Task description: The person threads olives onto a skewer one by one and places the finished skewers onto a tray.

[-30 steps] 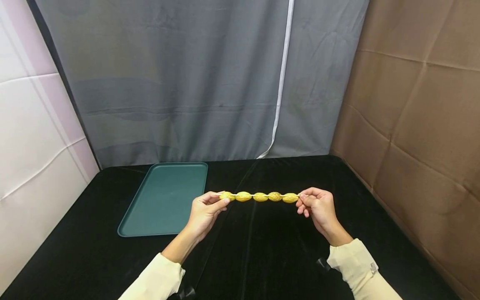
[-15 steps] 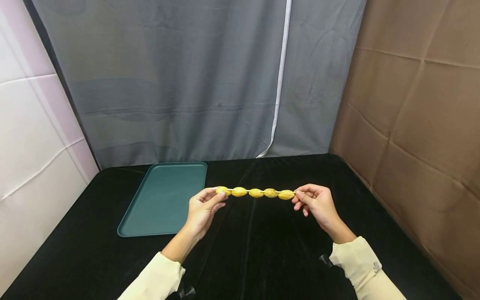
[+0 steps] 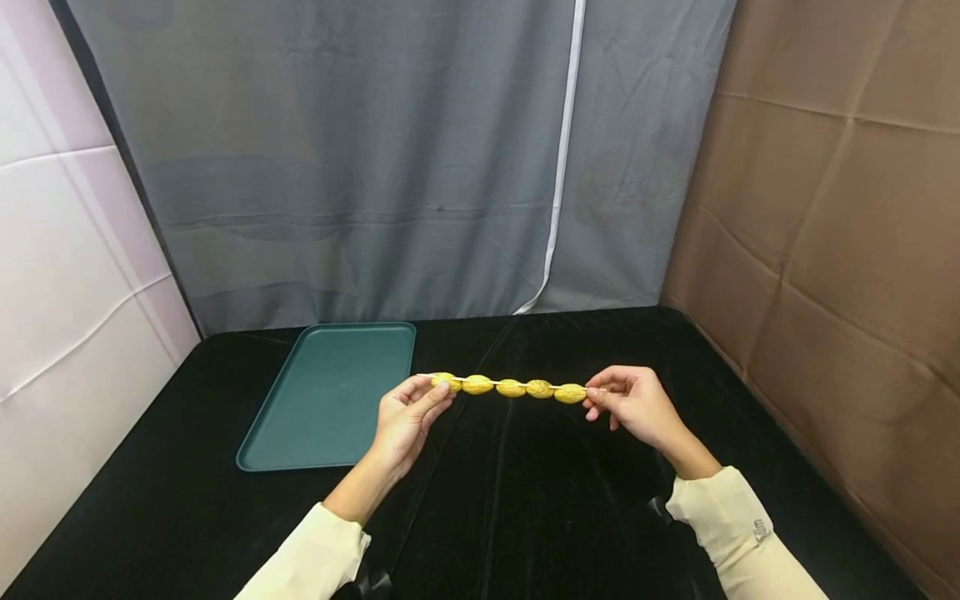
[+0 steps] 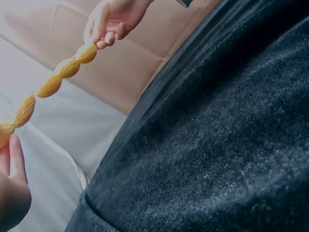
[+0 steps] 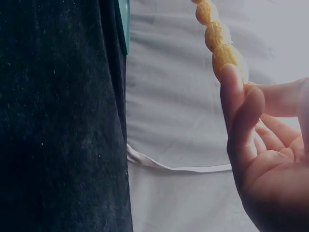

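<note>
Level above the black table hangs a row of yellow oval pieces (image 3: 511, 388), wrinkled like nutshells and joined end to end along a thin white line. Whether that line is a cord or a stick I cannot tell. My left hand (image 3: 403, 423) pinches the left end piece between thumb and fingers. At the other end, my right hand (image 3: 633, 408) pinches the tip just past the last piece. The right wrist view shows the thumb and fingertips of my right hand (image 5: 270, 145) meeting there. My left hand (image 4: 13, 186) is partly cut off in its own wrist view.
A dark green tray (image 3: 322, 417) lies on the table's left side, near my left hand. Black cloth (image 3: 570, 517) covers the table. A grey curtain (image 3: 360, 167) stands behind, a brown panel (image 3: 847, 275) on the right and a white one (image 3: 67, 275) on the left.
Both hands have moved slightly left and up with the row, mostly in the first half second. Since then, the right end has dipped a little. Both grips have stayed.
</note>
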Available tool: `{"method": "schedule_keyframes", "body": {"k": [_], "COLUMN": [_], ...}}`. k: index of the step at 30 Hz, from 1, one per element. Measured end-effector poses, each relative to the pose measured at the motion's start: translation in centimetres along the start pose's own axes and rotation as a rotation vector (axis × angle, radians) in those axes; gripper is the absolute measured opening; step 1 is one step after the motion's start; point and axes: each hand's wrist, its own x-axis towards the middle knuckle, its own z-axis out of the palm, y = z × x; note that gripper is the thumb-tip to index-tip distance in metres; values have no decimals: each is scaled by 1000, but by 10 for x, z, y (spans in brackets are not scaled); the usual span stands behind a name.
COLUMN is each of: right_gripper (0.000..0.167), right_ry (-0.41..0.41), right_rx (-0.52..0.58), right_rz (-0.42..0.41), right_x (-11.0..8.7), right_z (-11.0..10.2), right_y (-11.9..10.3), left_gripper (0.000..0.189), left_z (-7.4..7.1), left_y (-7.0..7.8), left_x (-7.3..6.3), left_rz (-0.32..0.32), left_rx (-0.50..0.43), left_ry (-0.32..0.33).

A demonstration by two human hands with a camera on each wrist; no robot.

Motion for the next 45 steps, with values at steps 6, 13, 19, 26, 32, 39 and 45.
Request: {"method": "schedule_keyframes", "body": {"k": [6,13,19,26,32,39,45], "right_gripper": [7,5,7,5,5,3,5], "right_ry": [-4,71,205,333,374,406,417], "right_rx": [-144,-142,-89,-38,5,51,48], "right_rz": [41,87,22,1,12,18,0], "right_x": [2,4,11,17,25,48,71], "right_z": [3,13,22,32,43,63,90], "right_y": [-3,-2,0,-1,2,6,10], "left_gripper": [23,21,20,46,49,36,30], "left_z": [-2,-5,-3,2,7,10,13], "left_y": [1,1,3,7,1,-11,-13], "left_x": [0,1,3,-4,-25,-32,-31], "left_rz": [19,32,11,-161,-411,-337,-106], "left_rx": [14,-22,-26,164,413,566,677], "left_ry": [0,27,39,25,-143,-345,-264]}}
